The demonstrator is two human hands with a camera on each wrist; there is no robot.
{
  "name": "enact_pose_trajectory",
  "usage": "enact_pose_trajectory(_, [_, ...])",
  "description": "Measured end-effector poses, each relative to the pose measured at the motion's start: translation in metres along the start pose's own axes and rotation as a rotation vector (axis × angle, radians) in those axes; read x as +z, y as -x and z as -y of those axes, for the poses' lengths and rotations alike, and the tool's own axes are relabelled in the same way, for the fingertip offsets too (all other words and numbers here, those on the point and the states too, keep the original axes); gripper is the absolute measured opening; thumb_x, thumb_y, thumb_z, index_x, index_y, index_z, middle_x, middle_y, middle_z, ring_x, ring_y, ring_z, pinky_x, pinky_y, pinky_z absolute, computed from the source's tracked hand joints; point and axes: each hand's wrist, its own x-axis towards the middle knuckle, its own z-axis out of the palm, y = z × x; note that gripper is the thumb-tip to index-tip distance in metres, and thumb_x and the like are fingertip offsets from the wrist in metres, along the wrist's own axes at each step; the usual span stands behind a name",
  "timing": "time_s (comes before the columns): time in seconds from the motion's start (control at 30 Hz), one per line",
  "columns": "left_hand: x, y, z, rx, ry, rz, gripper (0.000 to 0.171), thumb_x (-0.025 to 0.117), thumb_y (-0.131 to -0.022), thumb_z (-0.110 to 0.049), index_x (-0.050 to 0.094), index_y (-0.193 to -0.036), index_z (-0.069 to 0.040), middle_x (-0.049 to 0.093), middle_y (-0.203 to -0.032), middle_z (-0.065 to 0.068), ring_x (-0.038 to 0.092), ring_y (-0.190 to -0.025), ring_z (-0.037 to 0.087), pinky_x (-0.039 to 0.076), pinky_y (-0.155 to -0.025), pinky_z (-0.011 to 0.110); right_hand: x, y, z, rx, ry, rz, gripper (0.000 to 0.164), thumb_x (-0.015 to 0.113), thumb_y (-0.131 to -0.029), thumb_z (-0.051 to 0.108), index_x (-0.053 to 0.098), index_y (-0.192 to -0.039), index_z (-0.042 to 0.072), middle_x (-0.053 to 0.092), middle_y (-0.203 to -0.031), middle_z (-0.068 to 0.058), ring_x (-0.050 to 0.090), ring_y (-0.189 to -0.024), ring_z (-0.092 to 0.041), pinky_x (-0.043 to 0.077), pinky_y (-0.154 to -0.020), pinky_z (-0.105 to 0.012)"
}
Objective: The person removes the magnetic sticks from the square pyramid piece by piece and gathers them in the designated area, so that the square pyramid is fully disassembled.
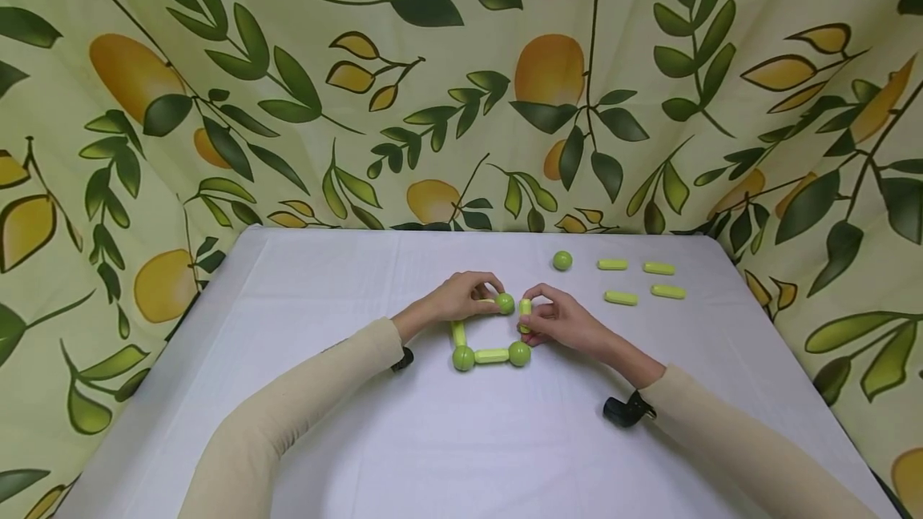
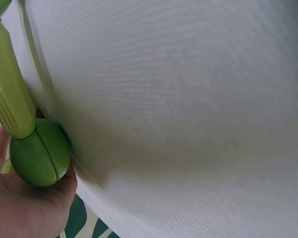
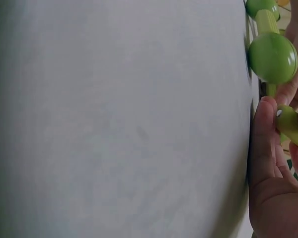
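Observation:
My left hand (image 1: 465,296) curls around the far side of a toy frame made of green balls and yellow-green rods, its fingertips gripping a green ball (image 1: 505,303). Between thumb and fingers, part of a rod shows. My right hand (image 1: 566,322) pinches a short yellow-green rod (image 1: 525,315) upright in the head view, just right of that ball. The near side of the frame has a left ball (image 1: 464,357), a joining rod (image 1: 492,356) and a right ball (image 1: 519,354). A left side rod (image 1: 458,333) runs under my left hand, which hides the far left corner.
A loose green ball (image 1: 562,260) lies at the back. Right of it are several loose rods (image 1: 621,298). A white cloth (image 1: 461,439) covers the table, and a patterned curtain (image 1: 461,102) hangs behind it. Dark wrist devices (image 1: 626,412) sit on both arms.

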Motion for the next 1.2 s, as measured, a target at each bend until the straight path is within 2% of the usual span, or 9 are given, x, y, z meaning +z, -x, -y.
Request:
enact_pose_trajectory(0.2, [0.0, 0.0, 0.002, 0.009, 0.008, 0.003, 0.025, 0.076, -0.094, -0.015, 0.068, -0.117, -0.01, 0.072, -0.1, 0.004, 0.063, -0.089, 0.014, 0.05, -0.083, 0.027, -0.017, 0.013, -0.004, -0.04, 0.054, -0.052, 0.032, 0.073, -0.096, 0.009, 0.057, -0.119, -0.007, 0.07, -0.099, -0.022, 0.071, -0.088, -0.028, 0.06, -0.077, -0.041])
enact_pose_trajectory(0.4, [-0.001, 0.001, 0.001, 0.006, 0.014, 0.009, 0.025, 0.076, -0.095, -0.014, 0.068, -0.118, -0.009, 0.072, -0.101, 0.004, 0.063, -0.09, 0.015, 0.049, -0.084, 0.027, -0.04, 0.031, -0.01, -0.086, 0.149, -0.111, 0.03, 0.08, -0.09, 0.011, 0.07, -0.115, -0.004, 0.07, -0.095, -0.017, 0.068, -0.083, -0.025, 0.06, -0.075, -0.037])
enact_pose_trajectory(0.7, [-0.001, 0.0, 0.002, 0.006, 0.026, 0.021, 0.025, 0.075, -0.095, -0.014, 0.068, -0.119, -0.009, 0.071, -0.101, 0.004, 0.062, -0.091, 0.015, 0.049, -0.084, 0.027, -0.078, 0.067, -0.016, -0.033, 0.213, -0.2, 0.033, 0.082, -0.087, 0.009, 0.062, -0.109, -0.005, 0.064, -0.097, -0.017, 0.065, -0.086, -0.02, 0.059, -0.074, -0.035])
enact_pose_trajectory(0.97, [-0.002, 0.001, 0.002, 0.016, 0.023, 0.027, 0.025, 0.074, -0.095, -0.013, 0.067, -0.119, -0.009, 0.071, -0.103, 0.005, 0.062, -0.091, 0.015, 0.049, -0.083, 0.026, -0.12, 0.105, -0.024, -0.119, 0.414, -0.292, 0.025, 0.082, -0.087, 0.007, 0.071, -0.108, -0.001, 0.064, -0.109, -0.018, 0.066, -0.089, -0.016, 0.057, -0.073, -0.025])
enact_pose_trajectory(1.2, [-0.002, 0.0, 0.001, 0.016, 0.024, 0.031, 0.026, 0.074, -0.096, -0.013, 0.067, -0.12, -0.008, 0.071, -0.104, 0.006, 0.062, -0.091, 0.015, 0.049, -0.083, 0.026, -0.157, 0.129, -0.033, -0.091, 0.6, -0.386, 0.027, 0.083, -0.087, 0.01, 0.073, -0.111, 0.001, 0.067, -0.114, -0.017, 0.063, -0.091, -0.004, 0.053, -0.075, -0.017])
